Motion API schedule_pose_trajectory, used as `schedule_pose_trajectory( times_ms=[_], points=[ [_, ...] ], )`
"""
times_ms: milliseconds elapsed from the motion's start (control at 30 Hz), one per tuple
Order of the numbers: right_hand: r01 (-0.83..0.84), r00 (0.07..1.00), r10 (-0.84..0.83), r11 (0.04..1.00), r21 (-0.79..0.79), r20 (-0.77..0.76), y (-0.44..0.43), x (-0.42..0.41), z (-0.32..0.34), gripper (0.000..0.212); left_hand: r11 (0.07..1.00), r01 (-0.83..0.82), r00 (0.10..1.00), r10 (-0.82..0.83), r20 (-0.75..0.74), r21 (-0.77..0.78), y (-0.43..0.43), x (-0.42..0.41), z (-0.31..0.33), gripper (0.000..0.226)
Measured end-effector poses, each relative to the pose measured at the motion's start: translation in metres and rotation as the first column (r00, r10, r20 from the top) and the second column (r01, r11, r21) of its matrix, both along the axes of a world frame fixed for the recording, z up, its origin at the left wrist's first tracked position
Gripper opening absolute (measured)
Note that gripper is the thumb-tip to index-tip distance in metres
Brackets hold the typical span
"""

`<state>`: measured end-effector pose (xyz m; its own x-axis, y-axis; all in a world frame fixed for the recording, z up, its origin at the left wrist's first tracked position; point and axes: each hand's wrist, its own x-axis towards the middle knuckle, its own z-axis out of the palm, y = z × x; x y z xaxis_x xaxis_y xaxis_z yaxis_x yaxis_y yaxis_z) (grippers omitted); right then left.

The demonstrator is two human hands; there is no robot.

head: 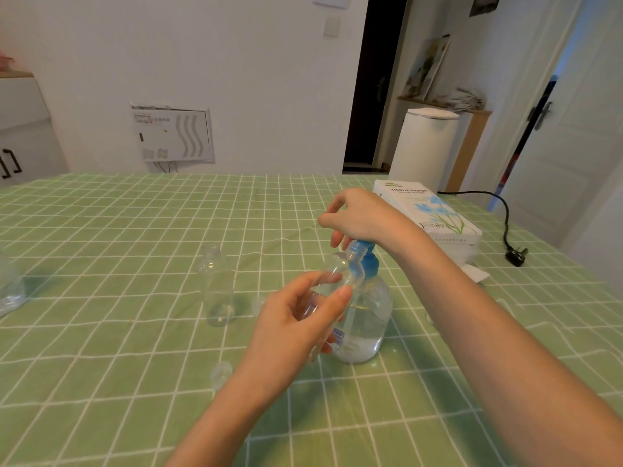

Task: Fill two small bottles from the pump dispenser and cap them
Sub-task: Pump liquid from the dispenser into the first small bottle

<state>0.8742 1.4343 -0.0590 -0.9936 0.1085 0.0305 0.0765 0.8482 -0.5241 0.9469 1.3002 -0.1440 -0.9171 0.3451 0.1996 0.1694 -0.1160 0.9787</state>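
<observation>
A clear pump dispenser (365,318) with a blue pump head (365,261) stands on the green checked tablecloth, partly filled with clear liquid. My right hand (360,214) rests on top of the pump head, fingers loosely bent. My left hand (296,318) grips a small clear bottle (337,271), tilted, with its mouth right under the blue spout. A second small clear bottle (218,288) stands upright and uncapped to the left. A small clear cap (221,372) lies near my left wrist; another cap (258,306) lies behind my left hand.
A tissue paper box (435,214) lies at the right behind the dispenser. A black cable with a plug (514,256) lies at the table's right edge. Part of a clear container (10,288) shows at the left edge.
</observation>
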Motion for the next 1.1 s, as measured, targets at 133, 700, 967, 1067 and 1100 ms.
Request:
schedule_pose_trajectory(
  times_ms=[133, 700, 967, 1067, 1100],
  points=[
    [0.020, 0.999, -0.020, 1.000, -0.006, 0.034, -0.001, 0.001, -0.007, 0.045, 1.000, 0.004, 1.000, -0.004, 0.009, -0.003, 0.000, 0.002, -0.003, 0.041],
    [0.009, 1.000, -0.009, 1.000, 0.022, 0.029, -0.001, -0.003, 0.001, 0.041, 1.000, 0.003, 1.000, -0.003, 0.004, -0.002, 0.000, 0.001, 0.004, 0.041],
    [0.005, 0.998, -0.006, 1.000, 0.015, 0.061, 0.000, -0.003, -0.010, 0.044, 0.999, 0.002, 1.000, -0.001, 0.020, -0.040, -0.001, 0.004, 0.000, 0.035],
    [0.008, 0.999, -0.010, 1.000, 0.026, 0.053, -0.002, -0.001, -0.009, 0.046, 0.999, 0.005, 1.000, -0.004, 0.015, -0.052, -0.002, 0.003, -0.001, 0.021],
    [0.009, 0.999, -0.011, 0.999, 0.030, 0.043, -0.002, 0.000, -0.007, 0.046, 0.999, 0.005, 1.000, -0.005, 0.010, -0.054, -0.001, 0.002, -0.001, 0.018]
  ],
)
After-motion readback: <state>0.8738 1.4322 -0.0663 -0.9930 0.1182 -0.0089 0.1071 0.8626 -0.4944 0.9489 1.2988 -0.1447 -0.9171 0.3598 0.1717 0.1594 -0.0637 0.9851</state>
